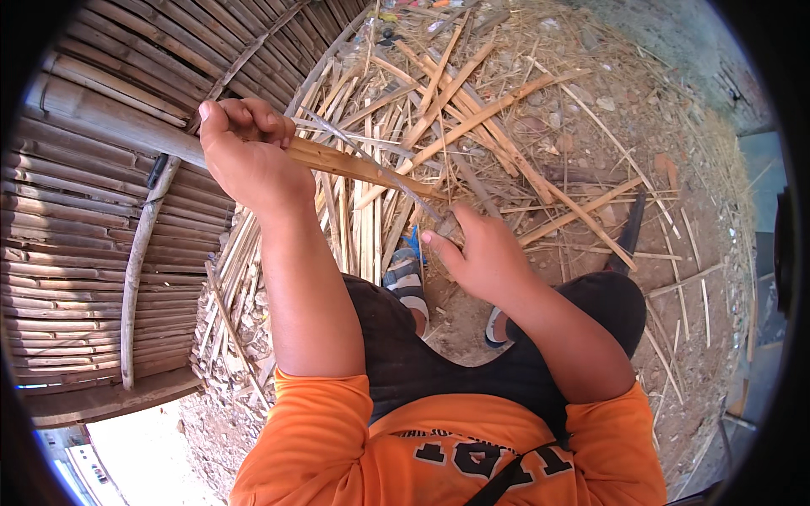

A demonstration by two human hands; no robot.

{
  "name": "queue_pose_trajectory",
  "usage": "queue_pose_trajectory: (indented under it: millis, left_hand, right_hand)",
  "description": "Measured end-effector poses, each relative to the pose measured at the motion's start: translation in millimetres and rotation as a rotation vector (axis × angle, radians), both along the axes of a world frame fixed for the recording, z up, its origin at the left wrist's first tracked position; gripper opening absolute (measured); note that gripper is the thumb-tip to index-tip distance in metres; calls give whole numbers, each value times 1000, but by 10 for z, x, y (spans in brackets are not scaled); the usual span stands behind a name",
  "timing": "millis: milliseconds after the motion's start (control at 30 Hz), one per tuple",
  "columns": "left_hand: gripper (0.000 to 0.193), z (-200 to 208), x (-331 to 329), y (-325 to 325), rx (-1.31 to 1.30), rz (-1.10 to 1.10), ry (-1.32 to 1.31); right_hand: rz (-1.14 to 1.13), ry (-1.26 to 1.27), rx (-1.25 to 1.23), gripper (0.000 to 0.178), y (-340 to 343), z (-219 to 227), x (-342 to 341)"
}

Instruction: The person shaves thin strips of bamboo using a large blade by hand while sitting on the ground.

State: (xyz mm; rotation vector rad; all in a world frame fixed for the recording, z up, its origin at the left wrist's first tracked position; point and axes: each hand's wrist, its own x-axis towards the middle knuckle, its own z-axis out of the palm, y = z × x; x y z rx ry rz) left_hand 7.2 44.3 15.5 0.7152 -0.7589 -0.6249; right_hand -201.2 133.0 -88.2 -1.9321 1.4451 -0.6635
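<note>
My left hand [253,152] is closed on one end of a flat, yellowish-brown bamboo strip [342,162], which slants down to the right in front of me. In my right hand [483,253] is a knife [371,158] with a long, thin grey blade; my fingers wrap its handle and mostly hide it. The blade points up and to the left, crossing over the strip. From this view I cannot tell whether the blade's edge touches the strip.
Split bamboo pieces [472,118] and thin slivers litter the dirt ground ahead. A dark, long-bladed tool [631,223] lies by my right knee. A bamboo slat wall [84,253] stands close on the left. My sandalled foot [405,274] is below the strip.
</note>
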Motion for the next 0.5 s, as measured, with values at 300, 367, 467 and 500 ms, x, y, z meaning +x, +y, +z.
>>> queue_pose_trajectory:
  millis: [300, 367, 467, 500]
  left_hand:
    - [36, -15, 73, 15, 26, 27, 17]
    - [36, -15, 115, 23, 12, 3, 15]
    - [37, -39, 104, 28, -5, -43, 13]
    - [37, -36, 73, 30, -3, -50, 3]
  right_hand:
    - [-42, 221, 138, 50, -264, -668, 41]
    - [-43, 134, 153, 50, -279, -653, -9]
    - [-45, 126, 135, 50, -245, -522, -45]
    - [-53, 143, 121, 50, -223, -478, -67]
